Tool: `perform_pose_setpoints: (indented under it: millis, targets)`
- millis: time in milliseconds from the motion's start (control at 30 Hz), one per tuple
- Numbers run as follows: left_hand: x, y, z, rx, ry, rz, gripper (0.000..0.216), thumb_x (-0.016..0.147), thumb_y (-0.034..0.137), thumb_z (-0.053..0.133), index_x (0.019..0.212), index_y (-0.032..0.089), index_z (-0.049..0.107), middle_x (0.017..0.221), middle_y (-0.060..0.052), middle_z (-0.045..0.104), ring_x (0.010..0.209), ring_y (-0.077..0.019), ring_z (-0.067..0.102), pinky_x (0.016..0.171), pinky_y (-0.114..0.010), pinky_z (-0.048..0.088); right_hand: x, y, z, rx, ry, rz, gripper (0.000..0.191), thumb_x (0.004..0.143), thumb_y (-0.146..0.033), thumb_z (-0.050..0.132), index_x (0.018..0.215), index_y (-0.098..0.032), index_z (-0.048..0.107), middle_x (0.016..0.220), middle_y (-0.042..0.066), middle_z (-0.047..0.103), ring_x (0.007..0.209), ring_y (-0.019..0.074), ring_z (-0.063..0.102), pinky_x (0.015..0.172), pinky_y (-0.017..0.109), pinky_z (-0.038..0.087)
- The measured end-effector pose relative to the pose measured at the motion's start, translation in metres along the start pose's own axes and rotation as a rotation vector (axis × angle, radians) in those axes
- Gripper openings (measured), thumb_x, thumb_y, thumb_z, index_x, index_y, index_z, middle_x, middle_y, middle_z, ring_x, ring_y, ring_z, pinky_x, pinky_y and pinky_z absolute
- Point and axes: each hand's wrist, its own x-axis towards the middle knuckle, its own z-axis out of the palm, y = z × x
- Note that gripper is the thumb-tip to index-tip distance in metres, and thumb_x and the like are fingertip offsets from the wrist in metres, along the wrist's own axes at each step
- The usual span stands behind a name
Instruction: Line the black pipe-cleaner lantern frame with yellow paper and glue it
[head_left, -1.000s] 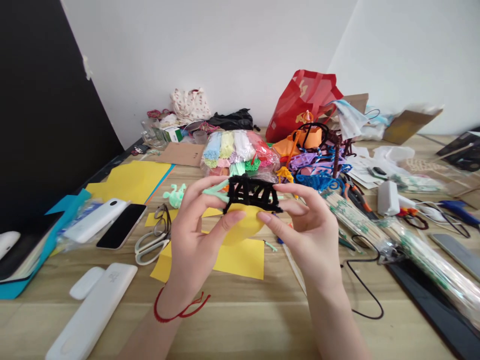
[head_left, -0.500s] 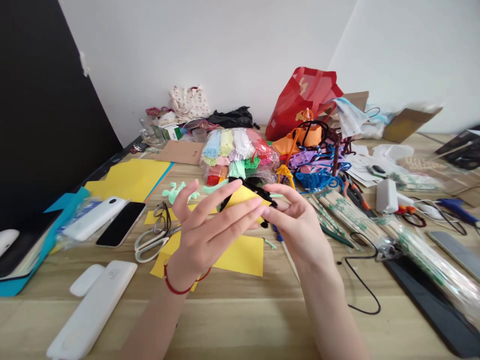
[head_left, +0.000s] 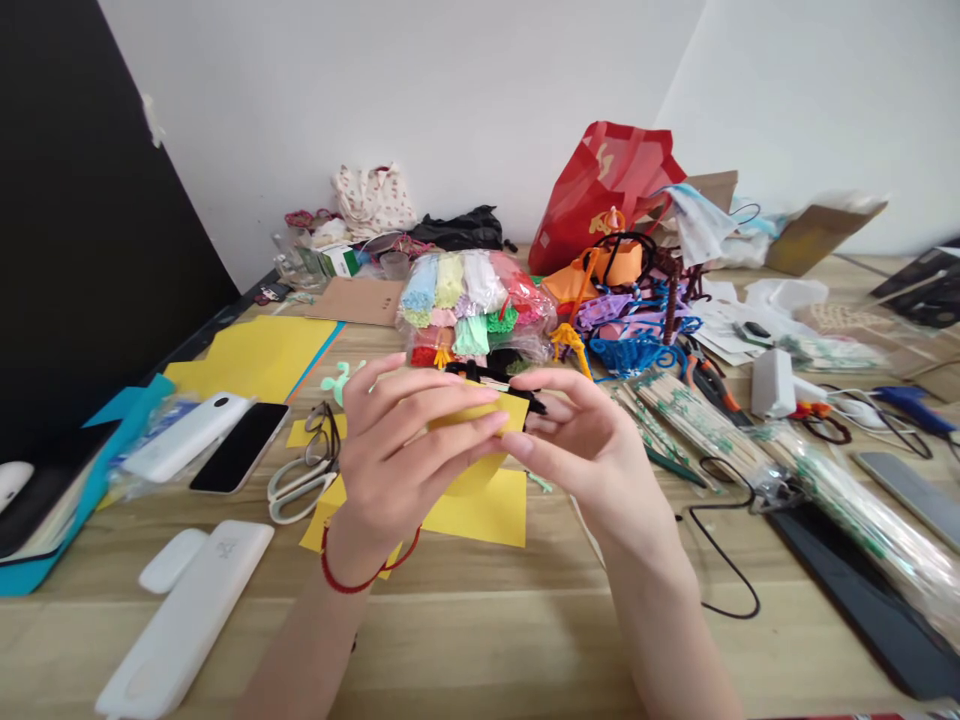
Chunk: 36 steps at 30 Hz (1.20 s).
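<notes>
Both my hands are raised over the middle of the table around a folded piece of yellow paper (head_left: 514,411). My left hand (head_left: 401,445), with a red cord at the wrist, lays its fingers along the paper's near side and is closed on it. My right hand (head_left: 592,440) pinches the paper's right edge between thumb and fingers. Black fuzzy pipe cleaners (head_left: 472,374) show behind the paper, partly hidden by the fingers; I cannot tell how they join it. Below lies a flat yellow sheet (head_left: 480,515), with white-handled scissors (head_left: 292,495) to its left.
A bag of coloured pipe cleaners (head_left: 472,300) lies beyond my hands. Glasses (head_left: 321,440), a phone (head_left: 240,447) and a white power bank (head_left: 187,620) are on the left. Wrapped sticks (head_left: 697,425), pliers (head_left: 712,385) and a blue glue gun (head_left: 911,408) are on the right.
The yellow paper has tilted so that more of its face shows, and it hangs slightly lower. My left fingers have drawn closer together, and my right hand still pinches its edge.
</notes>
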Motion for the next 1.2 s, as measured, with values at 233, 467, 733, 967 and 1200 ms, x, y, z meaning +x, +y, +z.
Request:
perform_pose_setpoints:
  millis: [233, 467, 733, 967, 1200]
  targets:
    - [0.0, -0.005, -0.004, -0.187, -0.028, -0.079, 0.041, 0.083, 0.051, 0.076, 0.117, 0.031, 0.068, 0.1, 0.002, 0.078, 0.102, -0.0203, 0.071, 0.11, -0.044, 0.045, 0.004, -0.005, -0.011, -0.009, -0.069, 0.06, 0.032, 0.076, -0.021, 0.086, 0.103, -0.031, 0.072, 0.08, -0.004, 0.07, 0.066, 0.0083, 0.064, 0.062, 0.018, 0.053]
    - [0.006, -0.008, -0.004, -0.315, -0.038, -0.016, 0.011, 0.089, 0.027, 0.075, 0.098, 0.025, 0.068, 0.105, -0.001, 0.08, 0.122, -0.0228, 0.064, 0.113, -0.051, 0.042, 0.006, -0.009, -0.017, 0.018, -0.11, 0.1, 0.027, 0.076, -0.024, 0.086, 0.099, -0.031, 0.072, 0.091, -0.002, 0.073, 0.068, 0.0087, 0.065, 0.062, 0.019, 0.055]
    - [0.008, 0.0, -0.001, -0.337, 0.011, -0.057, 0.02, 0.083, 0.021, 0.081, 0.098, 0.025, 0.068, 0.106, -0.001, 0.08, 0.102, -0.019, 0.073, 0.089, -0.039, 0.059, 0.002, -0.011, -0.008, -0.013, -0.11, -0.011, 0.03, 0.075, -0.017, 0.086, 0.098, -0.03, 0.072, 0.096, -0.004, 0.069, 0.079, 0.008, 0.067, 0.069, 0.015, 0.058]
    - [0.006, -0.006, -0.004, -0.342, -0.024, -0.014, 0.009, 0.094, 0.031, 0.069, 0.101, 0.027, 0.073, 0.113, -0.003, 0.078, 0.103, -0.0187, 0.072, 0.093, -0.04, 0.057, 0.0, -0.011, -0.006, 0.039, -0.1, 0.055, 0.028, 0.076, -0.019, 0.086, 0.096, -0.031, 0.069, 0.085, -0.005, 0.071, 0.07, 0.0094, 0.068, 0.061, 0.018, 0.06]
    - [0.006, -0.011, -0.01, -0.288, -0.081, 0.015, 0.019, 0.085, 0.029, 0.079, 0.102, 0.031, 0.072, 0.112, 0.0, 0.078, 0.105, -0.0205, 0.072, 0.091, -0.041, 0.057, -0.003, -0.015, -0.002, 0.006, -0.057, 0.09, 0.028, 0.073, -0.024, 0.088, 0.093, -0.031, 0.069, 0.085, -0.004, 0.072, 0.068, 0.0126, 0.067, 0.06, 0.024, 0.061]
